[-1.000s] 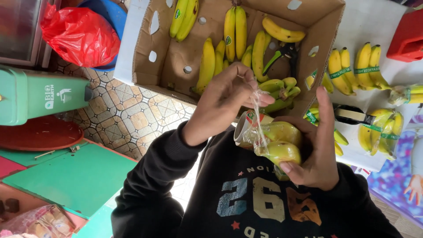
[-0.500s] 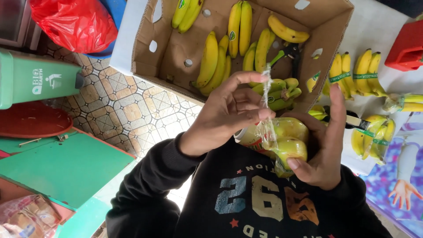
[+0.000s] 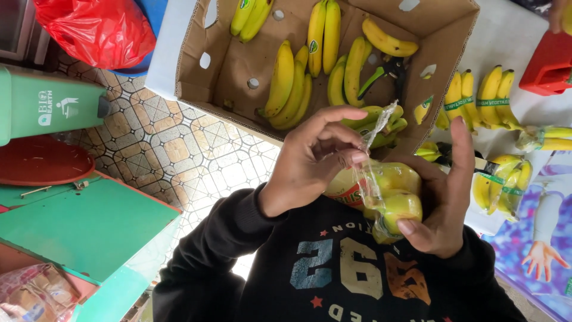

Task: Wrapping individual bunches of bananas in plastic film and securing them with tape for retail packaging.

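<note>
Left hand (image 3: pixel 313 161) pinches the twisted neck of a clear plastic bag of yellow-green apples (image 3: pixel 390 200); right hand (image 3: pixel 444 203) cups the bag from below, banana box (image 3: pixel 226 59) beyond

Yellow bananas (image 3: pixel 290 83) fill the brown cardboard box (image 3: pixel 226 65) at the far side. A red bag (image 3: pixel 98 30) lies far left, above a green bin (image 3: pixel 50 107). The floor tiles (image 3: pixel 179 149) show a beige-and-grey geometric pattern. Near, a black sweatshirt (image 3: pixel 333 280).

Box: cardboard box (image 3: pixel 226 65) of loose bananas (image 3: pixel 285 80), at 12 o'clock.
Bag: red plastic bag (image 3: pixel 98 27), 10 o'clock.
Bin: green bin (image 3: pixel 44 107), 9 o'clock.
Bunches: banded bananas (image 3: pixel 485 95), 2 o'clock.
</note>
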